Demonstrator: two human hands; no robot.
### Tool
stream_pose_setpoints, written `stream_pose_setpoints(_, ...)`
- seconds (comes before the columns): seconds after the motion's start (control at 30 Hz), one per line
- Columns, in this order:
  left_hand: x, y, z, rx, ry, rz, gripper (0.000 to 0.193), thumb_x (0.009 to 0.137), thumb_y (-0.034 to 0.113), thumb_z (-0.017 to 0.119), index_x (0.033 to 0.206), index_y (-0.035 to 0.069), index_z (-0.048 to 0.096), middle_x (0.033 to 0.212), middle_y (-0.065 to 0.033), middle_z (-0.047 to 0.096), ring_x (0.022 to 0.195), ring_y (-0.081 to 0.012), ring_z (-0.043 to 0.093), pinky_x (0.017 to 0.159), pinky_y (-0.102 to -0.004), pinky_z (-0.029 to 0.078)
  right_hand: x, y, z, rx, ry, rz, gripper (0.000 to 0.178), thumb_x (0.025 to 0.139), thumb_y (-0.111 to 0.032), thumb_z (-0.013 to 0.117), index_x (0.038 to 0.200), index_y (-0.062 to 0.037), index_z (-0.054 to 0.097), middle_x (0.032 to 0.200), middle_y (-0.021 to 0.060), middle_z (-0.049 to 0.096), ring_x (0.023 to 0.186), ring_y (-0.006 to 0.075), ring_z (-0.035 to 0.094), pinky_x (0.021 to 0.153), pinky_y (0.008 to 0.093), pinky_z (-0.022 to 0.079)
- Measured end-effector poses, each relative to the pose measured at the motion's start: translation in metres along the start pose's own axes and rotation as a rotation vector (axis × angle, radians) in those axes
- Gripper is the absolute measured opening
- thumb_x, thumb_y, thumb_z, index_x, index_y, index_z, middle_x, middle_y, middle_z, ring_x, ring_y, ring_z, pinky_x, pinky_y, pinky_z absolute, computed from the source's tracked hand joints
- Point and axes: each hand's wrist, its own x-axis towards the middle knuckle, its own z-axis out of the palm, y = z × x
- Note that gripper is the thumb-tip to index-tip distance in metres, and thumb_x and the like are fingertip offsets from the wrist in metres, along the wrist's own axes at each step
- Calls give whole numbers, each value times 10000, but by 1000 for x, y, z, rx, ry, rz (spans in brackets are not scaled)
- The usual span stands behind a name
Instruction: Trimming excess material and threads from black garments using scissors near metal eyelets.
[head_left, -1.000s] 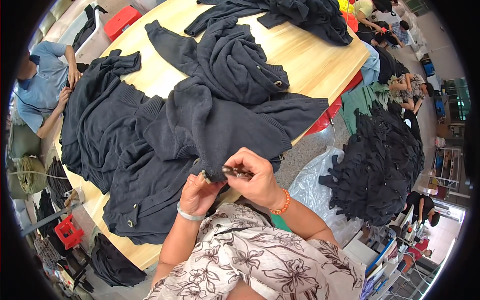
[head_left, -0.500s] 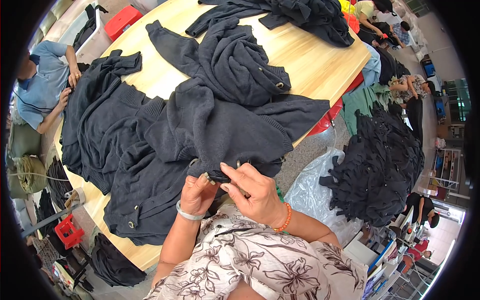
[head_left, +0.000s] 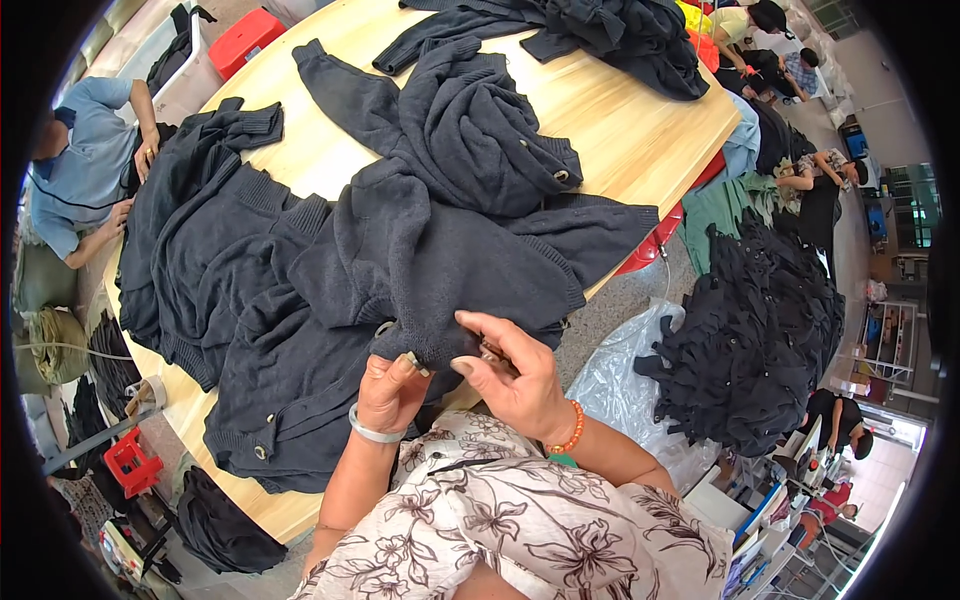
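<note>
A dark charcoal knit sweater [head_left: 440, 240] lies over the table's near edge, its close end raised between my hands. My left hand [head_left: 388, 395] pinches its edge between thumb and fingers; a small pale wrap sits on a fingertip there. My right hand [head_left: 525, 385] curves round the same edge, forefinger on top of the knit and thumb at the near side. Its other fingers curl underneath, partly hidden. Beside my left hand, another dark sweater [head_left: 290, 400] with buttons hangs over the edge.
More dark sweaters cover the pale wooden table [head_left: 620, 130]. At the left, a person in a blue shirt [head_left: 90, 150] handles dark knitwear. A big dark garment pile [head_left: 750, 330] and clear plastic sheeting [head_left: 620, 370] lie at right. A red stool [head_left: 132, 460] stands lower left.
My right hand's thumb and forefinger have spread apart, and the forefinger has moved up over the knit. My left hand keeps its pinch. The person at left has shifted their hands.
</note>
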Motion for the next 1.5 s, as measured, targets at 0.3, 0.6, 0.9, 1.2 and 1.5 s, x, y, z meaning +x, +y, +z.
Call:
stream_pose_setpoints(0.3, 0, 3, -9, 153, -29, 27, 156, 894, 52, 651, 1042, 8, 671, 1063, -93, 690, 1028, -191, 641, 925, -344, 478, 20, 7, -4, 252, -317, 271, 209, 904, -16, 637, 1101, 40, 678, 854, 10, 701, 742, -1, 562, 623, 155, 448)
stream_pose_setpoints(0.6, -3, -3, -26, 40, -65, 23, 59, 903, 48, 638, 940, 59, 682, 1029, -69, 691, 1015, -209, 650, 933, -383, 471, 17, 8, -7, 300, -296, 130, 38, 884, -14, 618, 883, 10, 647, 778, -36, 624, 619, -7, 443, 527, 175, 361)
stream_pose_setpoints(0.9, 2, -1, -8, -5, -11, -29, 320, 913, 178, 638, 1197, 33, 608, 1214, -116, 640, 1145, -254, 601, 1023, -447, 431, 13, 15, -24, 285, -329, 158, 99, 918, -72, 629, 958, 17, 609, 786, -21, 570, 653, 7, 433, 566, 179, 383)
stream_pose_setpoints(1.2, -1, -4, -9, -61, -22, -31, 445, 904, 228, 649, 1298, 54, 534, 1293, -127, 595, 1203, -279, 566, 1026, -483, 427, 9, 6, -26, -129, -234, -127, 423, 880, -65, 635, 1281, 48, 559, 726, 64, 500, 617, 144, 462, 555, 265, 400)
stream_pose_setpoints(1.5, 1, -6, -9, -97, -50, -29, 301, 904, 122, 631, 1197, 64, 592, 1150, -87, 671, 1092, -227, 635, 972, -394, 482, -1, -12, -8, -335, -198, -180, 435, 831, -82, 689, 1242, 26, 596, 739, 88, 502, 561, 205, 517, 510, 312, 430)
